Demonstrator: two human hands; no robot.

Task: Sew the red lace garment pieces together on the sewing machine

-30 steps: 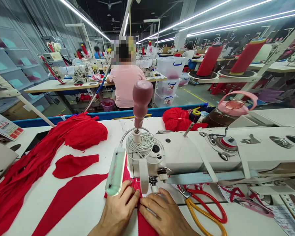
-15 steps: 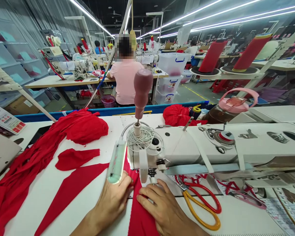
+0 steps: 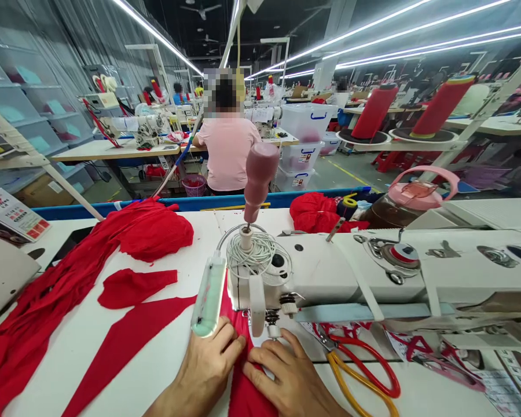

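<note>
Red fabric runs under the head of a white sewing machine. My left hand is at the left edge of this cloth, just below the lit pale green lamp, thumb and fingers closed on the fabric. On its right side rests my right hand, palm down with fingers spread, fingertips close to the presser area. The needle itself is hidden behind the machine head. Scissors with red and yellow handles lie right of my right hand.
Cut red pieces and a long red heap cover the left of the table. A pink-handled screwdriver stands upright on the machine. Red thread cones and a pink-lidded jug are at right. A person in pink sits ahead.
My left hand drew back down and left from the machine head, then came forward to the cloth again. My right hand stayed on the fabric. The view shifted slightly.
</note>
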